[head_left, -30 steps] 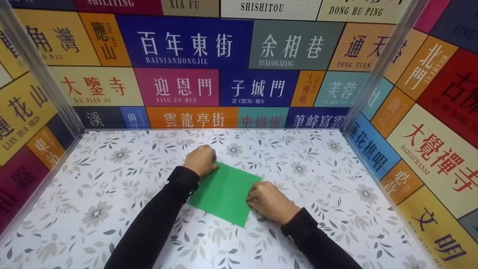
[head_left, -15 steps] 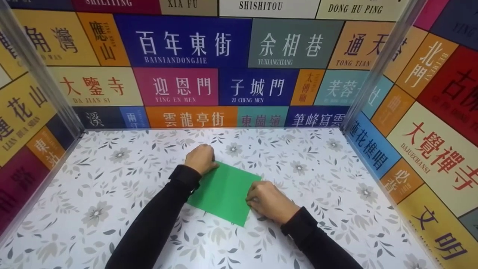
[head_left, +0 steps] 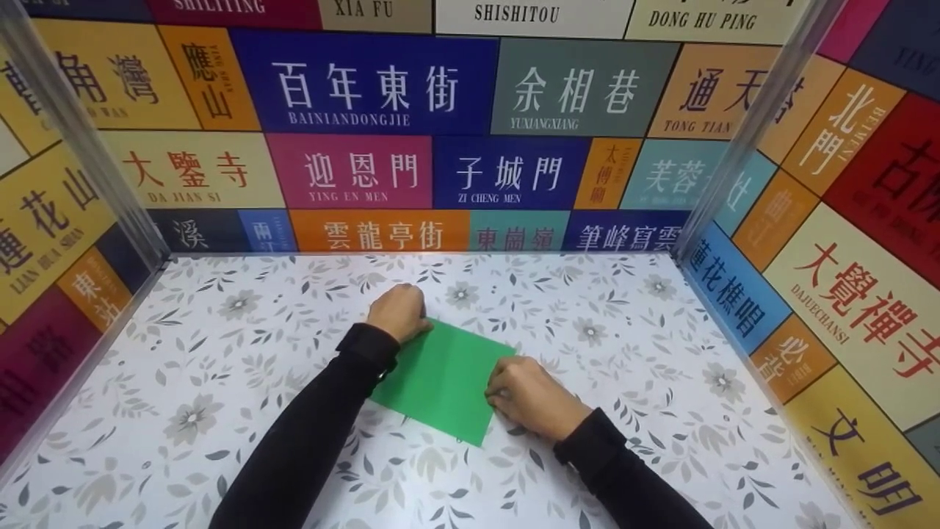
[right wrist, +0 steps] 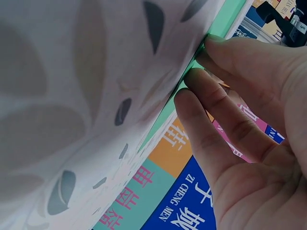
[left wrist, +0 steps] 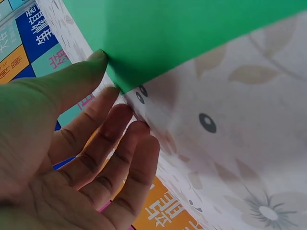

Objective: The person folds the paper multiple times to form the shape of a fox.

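A square sheet of green paper (head_left: 444, 386) lies at a slant on the table, with a faint vertical band of shade across its middle. My left hand (head_left: 396, 312) pinches its far left corner; in the left wrist view the thumb (left wrist: 98, 60) lies on the paper's edge and the index fingertip is close by at the corner, the other fingers loosely bent. At the right edge, below the far right corner, my right hand (head_left: 540, 397) pinches the paper between thumb and fingers. From the right wrist, the sheet shows as a thin green strip (right wrist: 229, 17) under the fingertips.
The tabletop (head_left: 191, 323) carries a white cover printed with grey leaves and flowers. Panels of coloured signs with Chinese characters (head_left: 360, 88) stand at the back and both sides, joined by clear corner strips (head_left: 723, 158).
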{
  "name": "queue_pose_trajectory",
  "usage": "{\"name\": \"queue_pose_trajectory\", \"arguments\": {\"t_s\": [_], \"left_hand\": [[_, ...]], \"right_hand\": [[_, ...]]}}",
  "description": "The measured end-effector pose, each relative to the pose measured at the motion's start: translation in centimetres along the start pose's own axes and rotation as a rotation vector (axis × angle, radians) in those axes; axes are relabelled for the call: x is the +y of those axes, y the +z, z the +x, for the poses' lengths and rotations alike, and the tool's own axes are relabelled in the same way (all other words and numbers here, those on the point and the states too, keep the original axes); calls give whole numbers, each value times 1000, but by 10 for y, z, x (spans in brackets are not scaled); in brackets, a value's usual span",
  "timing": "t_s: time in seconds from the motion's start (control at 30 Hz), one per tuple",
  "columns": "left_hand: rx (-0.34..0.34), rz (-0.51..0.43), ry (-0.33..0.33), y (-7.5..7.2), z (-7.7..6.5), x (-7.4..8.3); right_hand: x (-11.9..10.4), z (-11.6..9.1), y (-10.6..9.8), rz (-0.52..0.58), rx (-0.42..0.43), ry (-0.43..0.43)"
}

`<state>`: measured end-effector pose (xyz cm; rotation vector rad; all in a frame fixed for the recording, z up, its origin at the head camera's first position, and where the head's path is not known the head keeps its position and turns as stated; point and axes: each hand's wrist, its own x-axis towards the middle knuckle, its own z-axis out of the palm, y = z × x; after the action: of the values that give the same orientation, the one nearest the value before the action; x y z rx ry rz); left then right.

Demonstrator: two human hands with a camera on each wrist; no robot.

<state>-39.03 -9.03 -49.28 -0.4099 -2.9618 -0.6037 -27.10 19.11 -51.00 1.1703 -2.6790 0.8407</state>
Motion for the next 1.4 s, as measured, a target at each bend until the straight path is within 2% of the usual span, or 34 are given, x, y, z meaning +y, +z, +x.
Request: {"name": "queue_pose_trajectory", "arguments": {"t_s": [0.23,0.53,0.77,0.8,0.9,1.0,1.03,1.2,1.4], "left_hand": [[-19,7,-20,-2,1,5],[-40,-6,-32,-4,0,8],[-48,-18,-8,-1,3,0],[-37,-28,14,11,11,-13],[-37,-26,17,13,14,-15],[-27,-32,15,11,11,-12],[-29,-22,-2,-1,2,1],[13,-31,22,-3,-5,5],[13,-57,36,-6,-9,6]], "right_hand": [[2,-1,-1,-24,23,-52],[2,-3,-1,4,17,-35],[2,-2,1,-2,14,-33],[2,-2,1,-3,13,-30],[3,-1,2,-4,13,-18],[2,0,2,-6,11,-4],[2,0,3,-6,10,2],[0,1,3,-11,7,21],[0,2,3,-11,9,26]]}}
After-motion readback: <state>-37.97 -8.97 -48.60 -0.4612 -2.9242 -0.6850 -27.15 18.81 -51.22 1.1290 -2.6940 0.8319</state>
